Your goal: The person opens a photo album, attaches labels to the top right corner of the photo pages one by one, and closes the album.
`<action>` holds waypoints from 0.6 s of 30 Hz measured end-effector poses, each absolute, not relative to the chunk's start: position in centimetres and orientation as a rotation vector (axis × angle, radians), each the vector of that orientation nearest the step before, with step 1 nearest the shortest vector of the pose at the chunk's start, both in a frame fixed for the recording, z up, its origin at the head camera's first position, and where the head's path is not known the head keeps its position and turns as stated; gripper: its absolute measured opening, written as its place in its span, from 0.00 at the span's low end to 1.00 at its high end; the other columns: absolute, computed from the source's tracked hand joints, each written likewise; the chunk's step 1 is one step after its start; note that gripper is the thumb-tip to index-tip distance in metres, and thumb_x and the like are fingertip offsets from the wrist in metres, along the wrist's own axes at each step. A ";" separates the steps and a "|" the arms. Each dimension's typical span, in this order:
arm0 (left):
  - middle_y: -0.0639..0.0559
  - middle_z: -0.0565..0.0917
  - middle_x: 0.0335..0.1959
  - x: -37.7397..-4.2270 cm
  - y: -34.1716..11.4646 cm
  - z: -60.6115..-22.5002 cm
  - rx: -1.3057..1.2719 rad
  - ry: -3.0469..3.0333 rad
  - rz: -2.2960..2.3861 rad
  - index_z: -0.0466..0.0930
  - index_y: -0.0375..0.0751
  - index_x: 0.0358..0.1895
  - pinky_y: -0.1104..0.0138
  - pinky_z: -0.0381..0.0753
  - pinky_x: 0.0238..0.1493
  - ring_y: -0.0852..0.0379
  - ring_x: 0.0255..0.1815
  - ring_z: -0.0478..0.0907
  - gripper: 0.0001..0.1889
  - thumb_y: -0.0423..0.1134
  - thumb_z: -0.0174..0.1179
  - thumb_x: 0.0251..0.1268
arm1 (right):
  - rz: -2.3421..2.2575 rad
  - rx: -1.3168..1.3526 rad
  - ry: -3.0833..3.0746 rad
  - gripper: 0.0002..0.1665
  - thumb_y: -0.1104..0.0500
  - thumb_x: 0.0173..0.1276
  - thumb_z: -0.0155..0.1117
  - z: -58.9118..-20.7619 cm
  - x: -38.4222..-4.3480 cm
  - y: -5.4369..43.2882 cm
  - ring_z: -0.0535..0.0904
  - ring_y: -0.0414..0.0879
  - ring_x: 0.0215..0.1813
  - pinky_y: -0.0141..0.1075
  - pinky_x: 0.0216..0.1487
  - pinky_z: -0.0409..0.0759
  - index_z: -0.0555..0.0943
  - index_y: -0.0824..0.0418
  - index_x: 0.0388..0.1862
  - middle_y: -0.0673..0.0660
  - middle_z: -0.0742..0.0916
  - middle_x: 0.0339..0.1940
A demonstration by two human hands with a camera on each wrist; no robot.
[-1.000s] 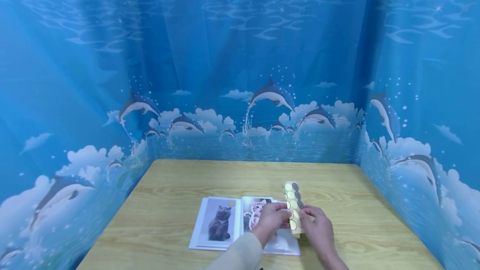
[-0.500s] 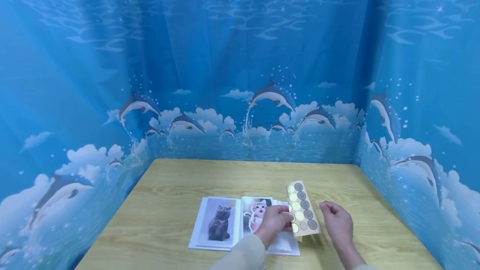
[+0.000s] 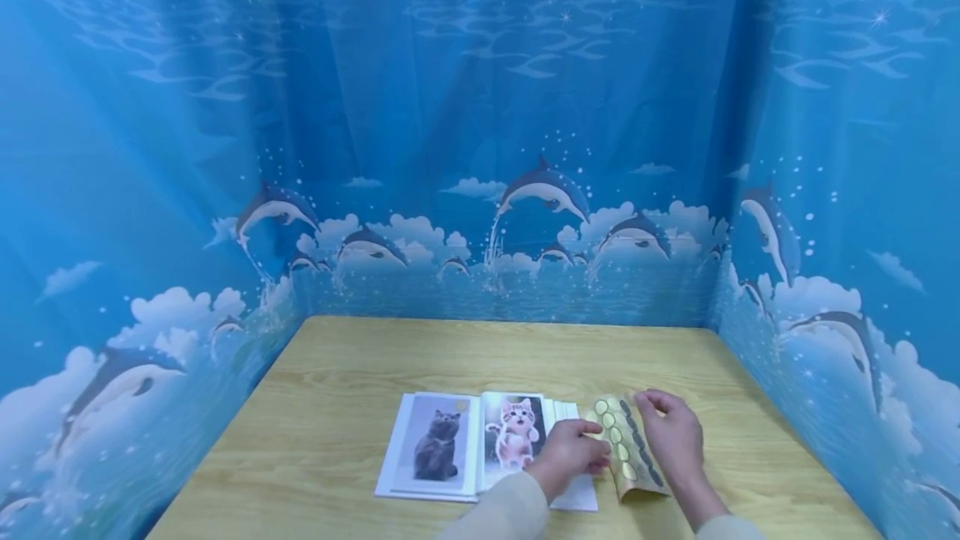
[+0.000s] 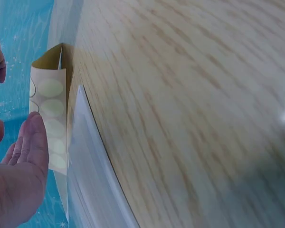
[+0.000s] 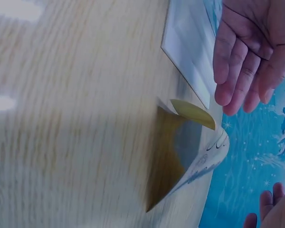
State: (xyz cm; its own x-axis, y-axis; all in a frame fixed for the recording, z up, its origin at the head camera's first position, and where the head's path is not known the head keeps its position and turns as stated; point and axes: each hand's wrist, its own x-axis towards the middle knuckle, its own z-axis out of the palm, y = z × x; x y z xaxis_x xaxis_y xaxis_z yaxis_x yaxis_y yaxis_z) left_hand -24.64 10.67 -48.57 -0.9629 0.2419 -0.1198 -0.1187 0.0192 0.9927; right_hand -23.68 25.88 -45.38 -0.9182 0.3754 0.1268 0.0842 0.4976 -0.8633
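A sticker sheet (image 3: 628, 448) with rows of pale yellow and dark round stickers stands bowed on the table, right of an open photo album (image 3: 393, 467). My left hand (image 3: 572, 455) hovers over the album's right edge with its fingers extended, apart from the sheet in the left wrist view. Just beyond the sheet's right side, my right hand (image 3: 678, 437) brings thumb and forefinger together, pinching what seems a round sticker; the sticker itself is barely visible. The album shows a grey cat photo (image 3: 435, 450) with a gold round sticker (image 3: 461, 406) at its corner, and a kitten photo (image 3: 517, 432).
The wood-grain table (image 3: 315, 390) meets a blue dolphin-print curtain (image 3: 420, 148) at its back and sides. A clear plastic album sleeve (image 4: 92, 175) lies close under the left hand.
My left hand has let go of the sticker sheet, which moved from its grip down to the right onto the table. My right hand drew away from the sheet with thumb and forefinger together.
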 end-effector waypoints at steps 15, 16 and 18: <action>0.50 0.86 0.35 -26.1 6.8 -48.2 0.277 2.319 1.908 0.81 0.31 0.54 0.65 0.84 0.33 0.55 0.34 0.83 0.20 0.36 0.68 0.61 | 1.266 -0.235 -2.574 0.22 0.50 0.75 0.56 -46.7 -25.3 23.7 0.73 0.64 0.62 0.63 0.62 0.68 0.80 0.66 0.56 0.69 0.80 0.59; 0.50 0.86 0.37 -26.1 6.4 -48.1 0.291 2.340 1.895 0.81 0.31 0.54 0.64 0.85 0.35 0.54 0.35 0.83 0.20 0.37 0.68 0.60 | 1.266 -0.228 -2.575 0.21 0.51 0.75 0.57 -46.8 -25.4 23.5 0.74 0.64 0.61 0.63 0.62 0.69 0.80 0.66 0.55 0.68 0.80 0.59; 0.48 0.86 0.39 -26.2 5.8 -48.0 0.321 2.376 1.867 0.80 0.31 0.54 0.62 0.86 0.39 0.52 0.38 0.83 0.21 0.37 0.68 0.60 | 1.258 -0.209 -2.581 0.21 0.52 0.75 0.57 -46.9 -25.5 23.2 0.74 0.64 0.61 0.62 0.61 0.70 0.81 0.66 0.54 0.69 0.81 0.58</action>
